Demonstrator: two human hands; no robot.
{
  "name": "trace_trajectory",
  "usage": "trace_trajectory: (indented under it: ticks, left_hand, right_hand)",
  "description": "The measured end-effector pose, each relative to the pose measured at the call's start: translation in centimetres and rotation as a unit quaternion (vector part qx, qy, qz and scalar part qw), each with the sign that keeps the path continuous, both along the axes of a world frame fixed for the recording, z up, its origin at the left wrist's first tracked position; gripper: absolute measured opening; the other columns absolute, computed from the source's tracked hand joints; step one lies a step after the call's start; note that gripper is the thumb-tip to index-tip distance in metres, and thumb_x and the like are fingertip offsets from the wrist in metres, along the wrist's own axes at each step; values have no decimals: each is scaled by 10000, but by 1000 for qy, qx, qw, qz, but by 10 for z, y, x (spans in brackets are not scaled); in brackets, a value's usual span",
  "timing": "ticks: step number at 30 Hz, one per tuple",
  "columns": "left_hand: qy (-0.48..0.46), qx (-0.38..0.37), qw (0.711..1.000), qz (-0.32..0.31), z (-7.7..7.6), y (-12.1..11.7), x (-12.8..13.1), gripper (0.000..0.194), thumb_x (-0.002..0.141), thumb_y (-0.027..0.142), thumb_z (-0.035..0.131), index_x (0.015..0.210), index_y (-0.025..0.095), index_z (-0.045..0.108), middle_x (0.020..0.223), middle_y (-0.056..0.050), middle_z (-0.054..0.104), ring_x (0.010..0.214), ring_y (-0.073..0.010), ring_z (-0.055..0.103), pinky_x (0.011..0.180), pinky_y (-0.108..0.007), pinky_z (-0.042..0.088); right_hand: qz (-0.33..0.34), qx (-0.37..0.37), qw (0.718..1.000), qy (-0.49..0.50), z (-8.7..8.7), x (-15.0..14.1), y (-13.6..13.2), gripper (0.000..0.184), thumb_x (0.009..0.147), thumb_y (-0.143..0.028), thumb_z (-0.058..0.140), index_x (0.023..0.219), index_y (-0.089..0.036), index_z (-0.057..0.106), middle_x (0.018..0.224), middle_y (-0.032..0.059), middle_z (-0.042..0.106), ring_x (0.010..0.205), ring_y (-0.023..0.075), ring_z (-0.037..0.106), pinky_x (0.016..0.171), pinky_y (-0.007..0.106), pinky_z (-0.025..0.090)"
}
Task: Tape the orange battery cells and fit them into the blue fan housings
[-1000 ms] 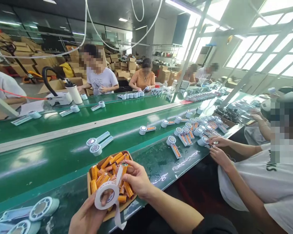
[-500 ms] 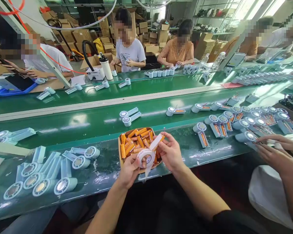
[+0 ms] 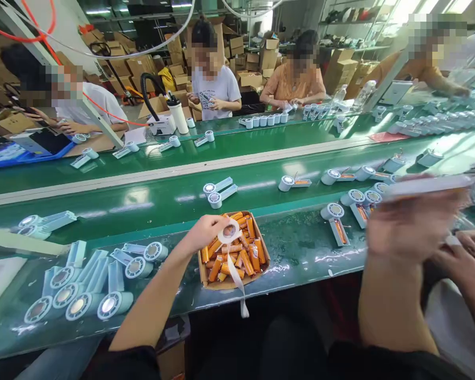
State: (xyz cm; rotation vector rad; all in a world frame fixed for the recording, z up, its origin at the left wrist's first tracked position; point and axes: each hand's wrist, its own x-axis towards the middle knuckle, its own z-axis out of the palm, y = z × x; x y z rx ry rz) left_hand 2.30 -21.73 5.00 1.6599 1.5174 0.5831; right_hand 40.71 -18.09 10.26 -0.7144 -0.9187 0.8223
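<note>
My left hand [image 3: 206,232] is closed on a roll of white tape [image 3: 229,232], held over the box of batteries. A loose white tail of tape [image 3: 236,277] hangs from the roll past the table's front edge. Orange-wrapped batteries [image 3: 237,258] fill the small cardboard box [image 3: 266,244]. Raised at the right, my right hand [image 3: 415,227] is smeared by motion. A long, blurred white thing [image 3: 427,186] is at its fingers; its kind is not clear. Behind that hand lie light-blue fan housings [image 3: 336,224], some with orange batteries in their handles.
More light-blue fan housings [image 3: 79,303] lie at the left. Two sit on the green conveyor belt [image 3: 174,195] beyond the box. A co-worker's hands [image 3: 465,258] are close by my right arm. Several people work across the belt.
My right hand has left the tape roll and swung up to the right. My left hand has moved slightly up and left with the roll, whose tail now hangs longer.
</note>
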Motion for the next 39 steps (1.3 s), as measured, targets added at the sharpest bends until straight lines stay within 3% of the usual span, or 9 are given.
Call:
trace_trajectory:
  ticks: [1, 3, 8, 14, 20, 25, 31, 36, 39]
  left_hand:
    - [104, 4, 995, -6, 1, 18, -4, 607, 968, 654, 488, 658, 175, 694, 666, -48, 659, 626, -172, 551, 616, -290, 392]
    - [252, 11, 968, -7, -1, 53, -10, 548, 956, 595, 533, 619, 188, 682, 631, -48, 641, 624, -183, 562, 607, -295, 382]
    - [339, 78, 937, 22, -9, 119, -13, 431, 1002, 475, 479, 884, 195, 786, 967, -101, 758, 920, -245, 666, 767, -307, 465]
    - [402, 97, 909, -55, -26, 161, -7, 256, 919, 363, 636, 1043, 214, 804, 1269, -125, 713, 1175, -294, 631, 950, -345, 488]
    - [434, 118, 883, -138, -47, 169, 7, 128, 879, 226, 692, 957, 194, 788, 1106, -159, 745, 1258, -351, 597, 1111, -493, 385]
    - [414, 127, 876, -214, -49, 187, 26, 160, 874, 150, 657, 968, 182, 782, 1153, -160, 748, 1195, -313, 647, 1029, -414, 469]
    - [407, 113, 880, -217, -57, 203, 45, 141, 800, 109, 717, 922, 141, 778, 1031, -188, 759, 1069, -336, 706, 953, -409, 523]
    - [374, 81, 895, -228, -57, 214, 45, 105, 756, 169, 726, 833, 193, 793, 921, -120, 779, 932, -285, 716, 845, -349, 521]
    - [337, 76, 910, -231, -53, 218, 41, 137, 803, 272, 695, 879, 237, 804, 952, -64, 793, 930, -237, 697, 840, -303, 501]
  right_hand:
    - [-11, 16, 999, 29, -15, -6, -2, 137, 894, -402, 774, 1022, -371, 814, 1113, -8, 835, 1039, 187, 801, 665, 194, 594]
    - [26, -33, 997, 69, -53, -21, -10, 353, 731, -293, 937, 1055, -327, 800, 1022, 11, 839, 906, 185, 814, 683, 233, 643]
    - [41, -158, 985, 54, -115, -25, -18, 497, 699, -367, 980, 1127, -257, 752, 1047, 86, 822, 889, 233, 806, 664, 307, 660]
    - [45, -159, 985, 56, -106, -14, -7, 527, 673, -387, 992, 1120, -271, 737, 1008, 71, 820, 861, 240, 807, 674, 315, 653]
    - [95, -158, 982, 37, -110, -27, 2, 499, 723, -387, 958, 1150, -287, 720, 1050, 72, 815, 901, 243, 804, 710, 332, 661]
    - [153, -154, 976, 26, -100, -60, 24, 598, 696, -360, 969, 1225, -299, 698, 1047, 60, 828, 934, 231, 800, 732, 330, 664]
    - [215, -115, 969, -35, -86, -88, 68, 508, 618, -304, 998, 1058, -250, 751, 965, 42, 838, 937, 261, 797, 802, 422, 667]
    - [224, -114, 963, -99, -104, -95, 113, 468, 592, -368, 991, 950, -221, 728, 887, 43, 835, 852, 256, 806, 811, 442, 666]
    - [210, -101, 942, -240, -120, -104, 138, 425, 720, -464, 885, 1016, -209, 720, 918, 71, 840, 878, 259, 811, 832, 423, 660]
